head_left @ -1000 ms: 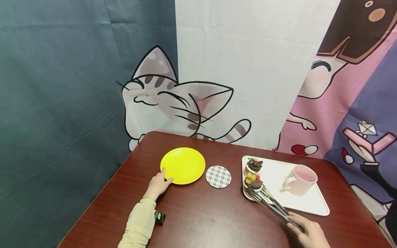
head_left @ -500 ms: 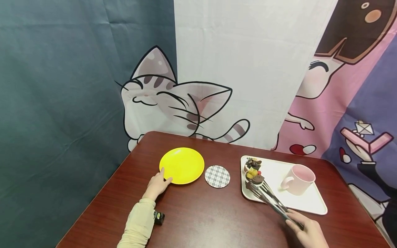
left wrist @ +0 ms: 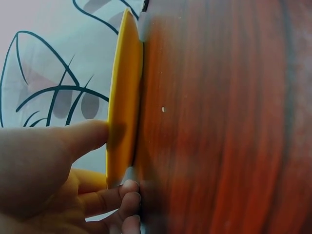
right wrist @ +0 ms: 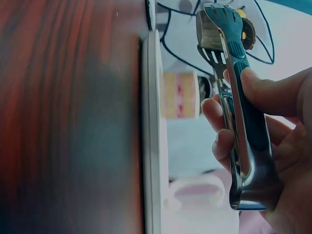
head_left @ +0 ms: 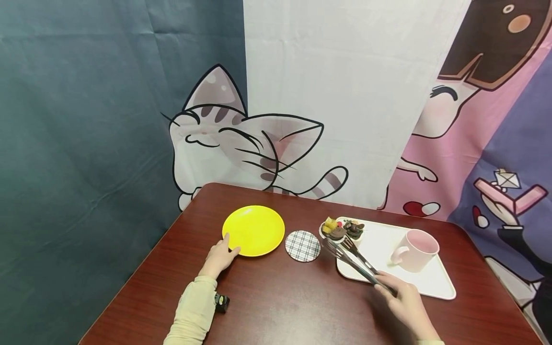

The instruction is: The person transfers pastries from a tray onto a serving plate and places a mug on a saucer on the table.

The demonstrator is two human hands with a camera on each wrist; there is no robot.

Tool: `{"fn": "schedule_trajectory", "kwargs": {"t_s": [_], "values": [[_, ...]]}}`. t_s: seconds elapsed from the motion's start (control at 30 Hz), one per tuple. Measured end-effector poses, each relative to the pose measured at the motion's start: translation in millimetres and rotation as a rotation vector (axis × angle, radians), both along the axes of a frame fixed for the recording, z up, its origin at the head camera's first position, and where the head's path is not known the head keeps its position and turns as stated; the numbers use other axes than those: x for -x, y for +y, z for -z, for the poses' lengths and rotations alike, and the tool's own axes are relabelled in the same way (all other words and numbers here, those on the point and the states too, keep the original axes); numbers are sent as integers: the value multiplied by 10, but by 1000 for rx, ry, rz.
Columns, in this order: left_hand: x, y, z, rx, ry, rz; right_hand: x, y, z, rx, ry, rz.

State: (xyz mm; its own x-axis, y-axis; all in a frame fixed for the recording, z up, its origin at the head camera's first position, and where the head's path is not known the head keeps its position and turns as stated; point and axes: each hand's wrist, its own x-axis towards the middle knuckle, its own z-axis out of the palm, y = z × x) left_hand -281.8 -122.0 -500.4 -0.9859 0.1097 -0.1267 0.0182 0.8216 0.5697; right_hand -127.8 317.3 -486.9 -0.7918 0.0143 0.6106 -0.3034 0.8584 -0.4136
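Observation:
My right hand [head_left: 403, 299] squeezes a pair of metal serving tongs [head_left: 360, 268] with dark grips. Between the tong tips is a small cupcake [head_left: 334, 230] topped with yellow fruit, chocolate and a red berry; the right wrist view shows it raised above the white tray [right wrist: 155, 136]. A second cupcake [head_left: 354, 229] with dark topping stands on the tray's left end, seen in the right wrist view as a patterned cup [right wrist: 180, 95]. My left hand [head_left: 219, 256] pinches the near-left rim of a yellow plate [head_left: 254, 230], its thumb and fingers at the edge in the left wrist view.
A pink mug [head_left: 416, 251] stands on the tray, its handle facing left. Between plate and tray lies a round checked coaster [head_left: 303, 246]. The brown table [head_left: 276, 306] backs onto a cartoon-printed curtain [head_left: 345, 96].
The tongs have lifted the fruit-topped cupcake off the tray and carried it left and up, toward the coaster. My right hand moved left with them; my left hand stays at the plate.

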Motion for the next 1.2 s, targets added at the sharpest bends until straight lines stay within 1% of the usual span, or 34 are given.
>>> {"fn": "schedule_trajectory", "kwargs": {"t_s": [0.17,0.3,0.4,0.57,0.8,0.9,1.07,1.2], "values": [[-2,1,9,-13,-6,-7,168,-112,14,-38,-39,8],[-4,-8,44,-30,-18,-19,295,-191,20,-58,-64,-3],[-5,-13,51,-54,-14,-31,390,-267,23,-52,-95,-16],[-10,-14,36,-85,17,-36,528,-425,33,-20,-136,-32],[-6,-15,30,-101,39,-59,679,-678,37,9,-143,-86],[-2,-13,30,-127,37,-77,722,-771,50,15,-150,-106],[25,-36,36,-159,22,-101,773,-902,69,38,-195,-126],[33,-68,69,-156,4,-115,827,-998,80,44,-235,-141]]}}
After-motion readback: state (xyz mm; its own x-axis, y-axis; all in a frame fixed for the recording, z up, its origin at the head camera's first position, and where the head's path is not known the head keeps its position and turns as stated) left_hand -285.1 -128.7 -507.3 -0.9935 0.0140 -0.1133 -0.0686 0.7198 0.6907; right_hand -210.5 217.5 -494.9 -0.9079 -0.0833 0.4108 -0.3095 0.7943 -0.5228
